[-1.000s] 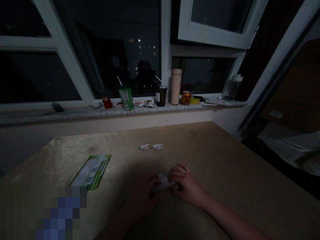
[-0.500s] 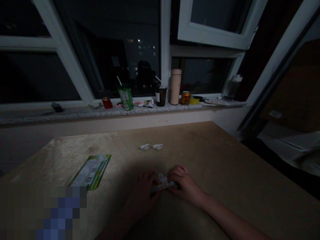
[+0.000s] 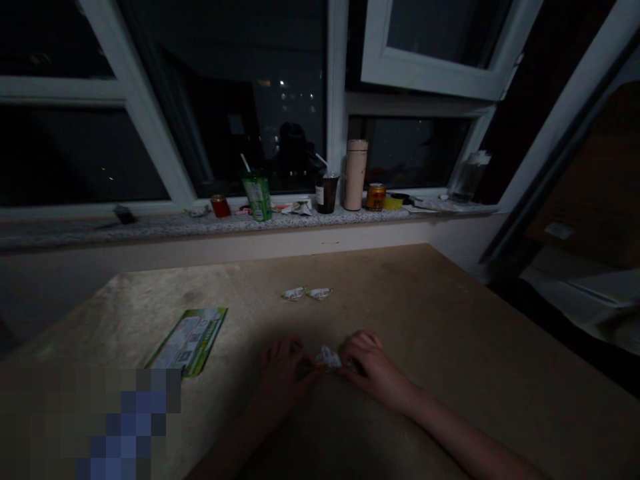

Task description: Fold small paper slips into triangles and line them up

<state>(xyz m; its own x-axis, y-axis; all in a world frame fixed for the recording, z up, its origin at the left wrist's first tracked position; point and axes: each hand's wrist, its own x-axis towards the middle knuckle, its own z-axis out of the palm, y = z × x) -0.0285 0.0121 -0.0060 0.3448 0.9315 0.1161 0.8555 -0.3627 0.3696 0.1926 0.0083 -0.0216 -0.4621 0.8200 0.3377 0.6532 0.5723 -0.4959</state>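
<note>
Low over the table, a small white printed candy wrapper point(image 3: 328, 359) stretches between my two hands. My left hand point(image 3: 287, 367) pinches its left end with thumb and fingers. At the right end, my right hand point(image 3: 367, 363) grips it with curled fingers. Whether a candy sits inside the wrapper I cannot tell. Beyond the hands lie two twisted-end wrapped candies, a left candy point(image 3: 294, 293) and a right candy point(image 3: 319, 293), side by side. A flat green-and-white printed packet point(image 3: 193, 341) rests on the table to the left of my left hand.
A brown table point(image 3: 410, 300) reaches to the wall below a window. On its stone sill point(image 3: 195, 230) stand a red jar point(image 3: 220, 206), a green cup point(image 3: 257, 199), a dark drink cup point(image 3: 327, 193), a pink flask point(image 3: 356, 175) and an orange can point(image 3: 376, 197). A pixelated patch covers the lower left.
My hands have drawn slightly apart, the left one shifting left. The wrapper between them now looks narrower and pulled at its ends. The whole view has shifted a little.
</note>
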